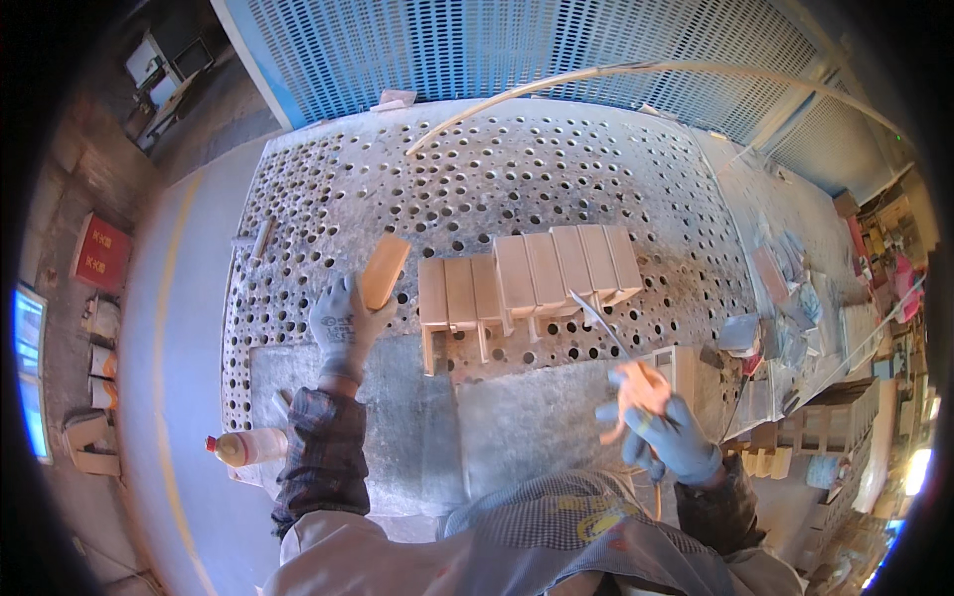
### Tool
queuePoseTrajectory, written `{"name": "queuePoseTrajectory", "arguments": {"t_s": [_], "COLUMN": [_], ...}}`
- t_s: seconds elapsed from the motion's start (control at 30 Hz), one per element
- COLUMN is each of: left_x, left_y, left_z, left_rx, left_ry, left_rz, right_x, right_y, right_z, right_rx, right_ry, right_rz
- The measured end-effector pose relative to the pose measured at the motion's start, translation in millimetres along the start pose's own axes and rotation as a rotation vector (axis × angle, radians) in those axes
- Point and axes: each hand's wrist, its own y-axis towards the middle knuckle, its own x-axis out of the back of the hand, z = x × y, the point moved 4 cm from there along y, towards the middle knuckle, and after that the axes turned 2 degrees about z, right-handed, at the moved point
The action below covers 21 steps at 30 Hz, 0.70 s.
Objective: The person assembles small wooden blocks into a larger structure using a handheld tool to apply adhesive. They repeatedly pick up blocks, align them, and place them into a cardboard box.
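My left hand (343, 320), in a grey work glove, grips a wooden block (385, 271) and holds it tilted over the perforated table (338, 209). My right hand (668, 437), also gloved, is closed on an air blow gun (641, 387) with an orange body and a long thin metal nozzle. The nozzle slants up and left, its tip appearing in front of a row of wooden pieces (566, 263). Several of these pieces stand side by side, with narrow legs jutting toward me. The gun and right fingers are slightly blurred.
A plastic bottle (250, 447) with a red cap lies by my left forearm. Smooth grey sheet (407, 417) covers the table's near part. Behind stands a blue slotted panel (517, 50), with a curved pale strip (596, 70) before it. Clutter (785, 268) fills the right side.
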Motion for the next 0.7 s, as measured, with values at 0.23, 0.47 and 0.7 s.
{"name": "queuePoseTrajectory", "arguments": {"t_s": [0.23,0.47,0.7], "left_x": [103,54,44], "left_y": [-1,-46,-76], "left_z": [-128,-195,-258], "left_rx": [-0.342,0.157,0.350], "left_ry": [0.007,-1.989,-1.717], "left_rz": [-0.231,0.568,0.332], "right_x": [-9,32,96], "right_y": [9,-61,-132], "right_z": [4,-46,-52], "right_rx": [0.255,0.001,0.183], "right_ry": [-0.678,0.173,0.084], "right_rz": [-0.231,-0.005,-0.141]}}
